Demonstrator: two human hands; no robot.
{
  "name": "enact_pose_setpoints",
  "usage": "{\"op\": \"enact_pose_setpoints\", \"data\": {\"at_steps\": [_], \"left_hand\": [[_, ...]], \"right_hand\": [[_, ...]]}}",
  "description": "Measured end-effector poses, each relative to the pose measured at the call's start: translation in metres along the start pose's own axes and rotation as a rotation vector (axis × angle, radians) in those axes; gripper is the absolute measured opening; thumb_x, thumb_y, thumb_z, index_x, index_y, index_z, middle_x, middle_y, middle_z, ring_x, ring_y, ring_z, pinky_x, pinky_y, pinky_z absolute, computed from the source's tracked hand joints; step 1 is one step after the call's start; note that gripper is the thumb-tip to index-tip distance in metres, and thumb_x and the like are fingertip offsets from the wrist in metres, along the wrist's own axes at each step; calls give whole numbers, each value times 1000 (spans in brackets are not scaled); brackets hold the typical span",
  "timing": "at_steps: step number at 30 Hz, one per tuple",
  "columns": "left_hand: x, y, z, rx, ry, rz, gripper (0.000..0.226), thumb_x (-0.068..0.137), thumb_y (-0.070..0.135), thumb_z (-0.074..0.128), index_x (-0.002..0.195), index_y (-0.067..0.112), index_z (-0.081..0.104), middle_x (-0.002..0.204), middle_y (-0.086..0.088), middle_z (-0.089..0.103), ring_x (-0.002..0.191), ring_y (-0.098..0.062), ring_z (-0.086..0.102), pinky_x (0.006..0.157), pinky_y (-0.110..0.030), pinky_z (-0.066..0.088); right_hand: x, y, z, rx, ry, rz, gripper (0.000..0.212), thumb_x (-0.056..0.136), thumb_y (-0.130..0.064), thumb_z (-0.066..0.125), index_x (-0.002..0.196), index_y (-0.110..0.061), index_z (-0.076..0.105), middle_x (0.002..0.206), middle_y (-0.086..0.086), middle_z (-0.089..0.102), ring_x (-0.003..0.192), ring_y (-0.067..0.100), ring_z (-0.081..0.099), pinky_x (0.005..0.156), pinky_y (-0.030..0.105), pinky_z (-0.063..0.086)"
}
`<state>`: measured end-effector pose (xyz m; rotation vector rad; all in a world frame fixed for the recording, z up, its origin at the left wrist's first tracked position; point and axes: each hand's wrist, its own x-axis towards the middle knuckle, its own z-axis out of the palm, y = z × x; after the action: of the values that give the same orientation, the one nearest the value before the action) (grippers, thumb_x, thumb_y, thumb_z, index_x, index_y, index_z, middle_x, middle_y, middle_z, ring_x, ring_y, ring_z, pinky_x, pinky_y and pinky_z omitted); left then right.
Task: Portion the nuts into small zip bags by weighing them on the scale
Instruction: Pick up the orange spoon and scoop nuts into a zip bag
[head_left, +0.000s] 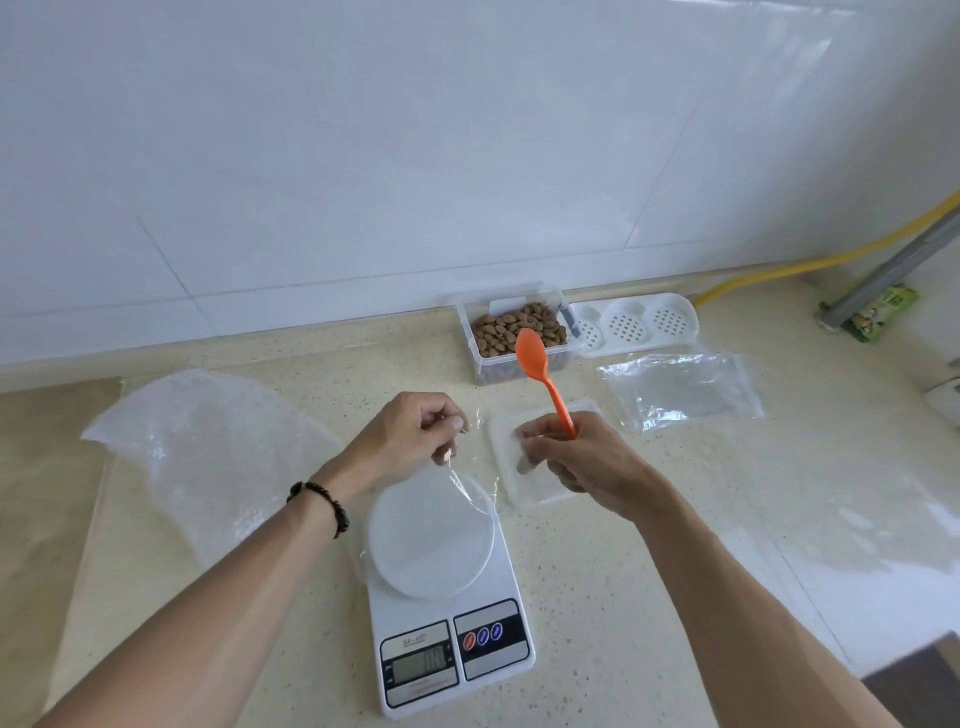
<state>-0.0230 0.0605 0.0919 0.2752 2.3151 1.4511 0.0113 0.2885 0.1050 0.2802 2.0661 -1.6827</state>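
A: Two hands on one zip bag (470, 478) over the scale (447, 613) — your left hand (415, 441) pinches one lip, your right hand (566, 462) pinches the other with the spoon (540, 379) tucked in its fingers.

B: Opening step, I'd say. Next, spread the mouth wide, then scoop.

A: Nuts (517, 332) wait in the tub (519, 364) by the wall, beyond the lid (545, 499).

B: Spare bags (685, 395) lie right, a big bag (208, 457) left on the desk (675, 571). Spoon crowds your grip.
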Motion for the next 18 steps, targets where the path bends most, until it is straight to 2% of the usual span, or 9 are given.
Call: {"op": "enact_pose_setpoints", "data": {"at_steps": [3, 7, 12, 15, 17, 18], "left_hand": [[-1, 9, -8, -27, -26, -4, 16, 97, 18, 57, 89, 13, 70, 64, -1, 66, 58, -13, 59, 64, -23, 49], [-2, 13, -18, 29, -63, -38, 23, 101, 21, 48, 95, 17, 69, 65, 2, 61, 55, -9, 55, 65, -22, 47], [-3, 5, -30, 123, -82, -19, 29, 102, 19, 41, 82, 20, 63, 56, 7, 44, 54, -14, 40, 58, -30, 37], [-4, 5, -33, 175, -59, 10, 29, 101, 20, 43, 79, 21, 62, 55, 11, 37, 48, -6, 32, 52, -22, 31], [-6, 3, -33, 295, 16, 24, 26, 100, 20, 44, 82, 19, 62, 57, 12, 40, 47, -3, 37, 50, -21, 29], [-6, 3, -34, 382, 59, 39, 23, 100, 21, 44, 88, 19, 63, 62, 13, 46, 55, -4, 46, 53, -23, 33]], "right_hand": [[-5, -17, -4, -64, -64, -1, 16, 90, -9, 67, 101, 3, 69, 78, 17, 71, 44, 9, 31, 41, 20, 25], [-11, -28, -7, -88, 27, -15, 11, 87, 2, 62, 96, 2, 68, 68, 11, 69, 47, 12, 29, 45, 24, 22], [-17, -30, -13, -68, 129, -27, 13, 90, 4, 57, 95, -4, 65, 64, 11, 65, 48, 12, 29, 45, 23, 22], [-18, -35, -10, -57, 154, -32, 17, 90, 7, 52, 97, -4, 62, 65, 13, 64, 46, 11, 30, 45, 23, 23], [-18, -39, -6, -37, 185, -33, 18, 89, 8, 52, 95, -6, 62, 65, 14, 65, 46, 11, 29, 45, 24, 23], [-17, -41, -4, -32, 207, -35, 18, 89, 7, 54, 93, -8, 63, 66, 15, 66, 47, 12, 29, 45, 24, 23]]}}
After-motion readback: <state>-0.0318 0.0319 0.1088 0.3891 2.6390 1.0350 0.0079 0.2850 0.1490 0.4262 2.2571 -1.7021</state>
